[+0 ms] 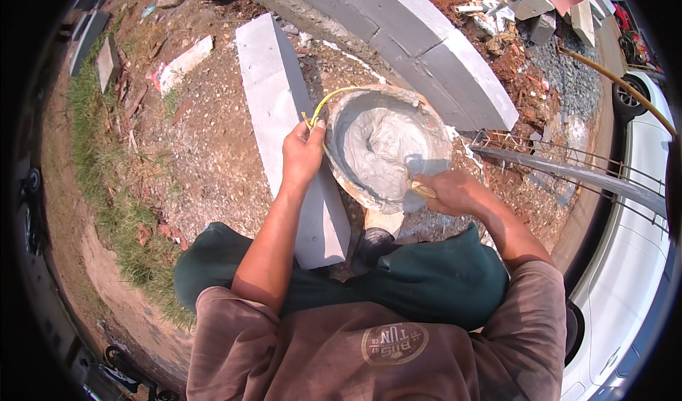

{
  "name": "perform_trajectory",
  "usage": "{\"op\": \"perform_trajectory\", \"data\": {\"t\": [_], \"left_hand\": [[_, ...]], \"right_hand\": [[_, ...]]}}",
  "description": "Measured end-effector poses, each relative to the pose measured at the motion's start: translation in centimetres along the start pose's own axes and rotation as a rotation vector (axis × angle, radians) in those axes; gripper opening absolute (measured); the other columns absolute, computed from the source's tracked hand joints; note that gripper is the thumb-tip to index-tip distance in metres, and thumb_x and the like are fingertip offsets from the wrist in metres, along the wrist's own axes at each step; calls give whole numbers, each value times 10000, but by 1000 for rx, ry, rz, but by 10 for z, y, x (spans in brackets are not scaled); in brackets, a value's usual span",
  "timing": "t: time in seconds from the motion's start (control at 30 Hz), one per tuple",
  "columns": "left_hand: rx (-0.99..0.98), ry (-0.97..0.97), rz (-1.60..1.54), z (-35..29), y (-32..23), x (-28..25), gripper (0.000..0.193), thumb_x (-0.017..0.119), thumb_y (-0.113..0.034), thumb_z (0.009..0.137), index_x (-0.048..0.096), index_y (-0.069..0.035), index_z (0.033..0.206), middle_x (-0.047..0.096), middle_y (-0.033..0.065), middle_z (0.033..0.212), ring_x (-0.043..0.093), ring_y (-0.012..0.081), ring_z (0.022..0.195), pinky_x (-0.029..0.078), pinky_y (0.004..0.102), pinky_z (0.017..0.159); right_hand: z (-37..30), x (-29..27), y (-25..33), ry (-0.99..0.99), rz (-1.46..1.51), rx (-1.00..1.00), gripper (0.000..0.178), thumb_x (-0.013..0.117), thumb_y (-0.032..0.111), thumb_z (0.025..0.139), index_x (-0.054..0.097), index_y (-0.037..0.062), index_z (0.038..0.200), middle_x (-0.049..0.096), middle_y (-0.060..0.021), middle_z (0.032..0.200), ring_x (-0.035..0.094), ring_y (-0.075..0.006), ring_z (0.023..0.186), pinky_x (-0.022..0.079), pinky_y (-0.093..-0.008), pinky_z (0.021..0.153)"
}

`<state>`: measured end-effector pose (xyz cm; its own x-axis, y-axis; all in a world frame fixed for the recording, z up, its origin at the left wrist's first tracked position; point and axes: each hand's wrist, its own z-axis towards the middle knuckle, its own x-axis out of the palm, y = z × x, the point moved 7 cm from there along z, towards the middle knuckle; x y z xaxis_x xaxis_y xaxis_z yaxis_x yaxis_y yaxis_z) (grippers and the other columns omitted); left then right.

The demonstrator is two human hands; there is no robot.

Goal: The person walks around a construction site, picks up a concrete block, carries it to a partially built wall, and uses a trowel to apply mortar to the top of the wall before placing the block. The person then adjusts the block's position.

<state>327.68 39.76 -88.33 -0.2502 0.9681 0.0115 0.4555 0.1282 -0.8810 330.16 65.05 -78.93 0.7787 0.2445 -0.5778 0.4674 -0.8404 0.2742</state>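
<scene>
A round, crusted bucket [435, 111] in front of me holds wet grey mortar [376, 142], stirred into folds. My left hand [303, 152] is closed on the bucket's yellow handle [321, 107] at the left side of the rim. Over the right part of the rim, my right hand [455, 191] grips the wooden handle of a trowel [424, 189]; its blade is hidden in the mortar. Beside the bucket on the left lies a long grey concrete block [273, 81], passing just under my left forearm.
A low wall of grey blocks [419, 28] curves beyond the bucket. Thin steel bars and a pole [575, 165] stick out at the right, near a white car [625, 280]. Grass [106, 181] and broken block pieces [186, 63] lie on the left, gravel [579, 81] at the far right.
</scene>
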Motion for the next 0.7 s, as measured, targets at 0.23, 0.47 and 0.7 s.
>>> {"op": "perform_trajectory", "data": {"t": [0.23,0.47,0.7], "left_hand": [[-3,-3,96,-1,2,-1,248,554,-247,905,591,-1,904,585,16,758,506,74,669,429,237,604],[8,-45,91,-1,0,1,250,560,-230,896,606,16,892,573,9,701,469,70,640,389,241,579],[-58,-30,85,-4,-3,0,270,556,-235,901,587,14,999,559,-1,726,480,71,647,416,236,585]], "right_hand": [[-79,-45,-42,-185,-68,330,366,591,323,789,548,6,966,616,-218,872,593,-391,851,462,-467,734],[-16,1,-70,-397,28,431,394,546,377,825,536,-5,925,616,-234,887,601,-399,827,472,-484,714],[-1,40,-52,-227,585,146,371,520,340,855,605,-17,911,614,-140,723,613,-265,655,461,-394,572]]}}
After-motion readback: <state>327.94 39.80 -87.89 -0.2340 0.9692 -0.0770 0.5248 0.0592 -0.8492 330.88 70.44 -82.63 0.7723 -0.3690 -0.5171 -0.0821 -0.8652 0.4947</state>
